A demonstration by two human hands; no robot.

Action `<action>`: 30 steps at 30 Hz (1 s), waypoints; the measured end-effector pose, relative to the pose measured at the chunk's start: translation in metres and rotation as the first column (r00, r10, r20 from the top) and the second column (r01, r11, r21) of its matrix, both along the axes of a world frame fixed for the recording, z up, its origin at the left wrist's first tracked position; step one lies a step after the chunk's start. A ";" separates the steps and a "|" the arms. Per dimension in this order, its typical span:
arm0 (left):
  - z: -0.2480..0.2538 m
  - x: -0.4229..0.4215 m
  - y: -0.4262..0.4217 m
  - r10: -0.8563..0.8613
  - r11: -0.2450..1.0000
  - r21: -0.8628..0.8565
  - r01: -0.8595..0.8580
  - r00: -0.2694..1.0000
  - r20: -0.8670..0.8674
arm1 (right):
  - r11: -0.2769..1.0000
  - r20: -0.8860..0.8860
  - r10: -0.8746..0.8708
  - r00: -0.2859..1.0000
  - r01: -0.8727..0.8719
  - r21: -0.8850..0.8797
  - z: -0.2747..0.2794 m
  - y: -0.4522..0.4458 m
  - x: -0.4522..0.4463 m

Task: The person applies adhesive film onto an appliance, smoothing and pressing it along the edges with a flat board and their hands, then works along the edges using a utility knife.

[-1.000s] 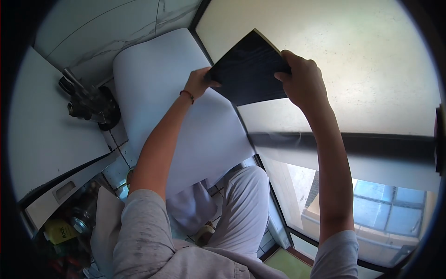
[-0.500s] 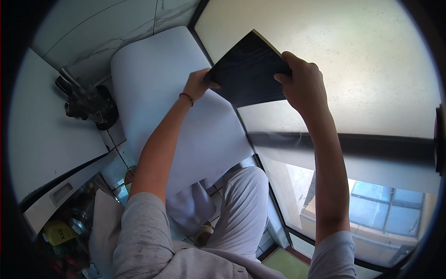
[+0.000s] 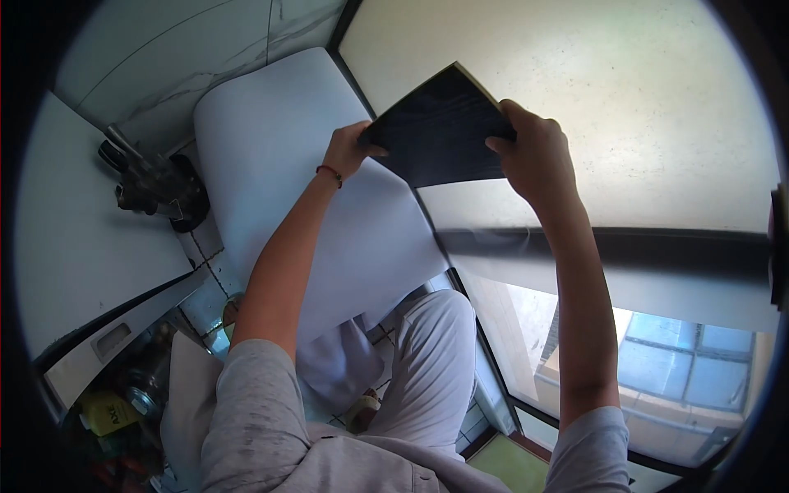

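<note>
A dark flat board (image 3: pixel 440 131) with a thin pale yellowish edge is held up in front of the frosted window. My left hand (image 3: pixel 352 149), with a red bracelet at its wrist, is closed on the board's left corner. On the opposite side my right hand (image 3: pixel 534 152) grips the right edge, its thumb over the near face. The board is tilted, and its far face is hidden. Beneath the left forearm lies a large smooth white surface (image 3: pixel 279 164) with rounded corners.
A frosted window (image 3: pixel 641 123) with a dark crossbar (image 3: pixel 657 251) is on the right. At left, a dark holder (image 3: pixel 193 193) with utensils stands near a white surface (image 3: pixel 90 222). Below it, an open drawer (image 3: pixel 82 374) contains a yellow packet (image 3: pixel 111 413). Tiled floor shows near my knee.
The board's far corner has dipped slightly, and its angle has shifted a little. Both hands keep hold of it, with the right hand marginally lower.
</note>
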State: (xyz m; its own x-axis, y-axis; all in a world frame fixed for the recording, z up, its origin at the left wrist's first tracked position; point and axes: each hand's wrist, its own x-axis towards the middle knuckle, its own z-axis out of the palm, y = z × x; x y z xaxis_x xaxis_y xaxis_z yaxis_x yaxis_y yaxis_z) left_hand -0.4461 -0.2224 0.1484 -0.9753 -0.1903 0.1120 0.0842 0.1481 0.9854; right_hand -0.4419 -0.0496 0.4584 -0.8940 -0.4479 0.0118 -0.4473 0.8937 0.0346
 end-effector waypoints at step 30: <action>-0.038 0.052 0.120 -0.476 0.606 -0.778 0.168 0.859 -0.185 | -0.244 0.674 -0.543 0.502 0.673 -0.698 0.037 0.356 0.473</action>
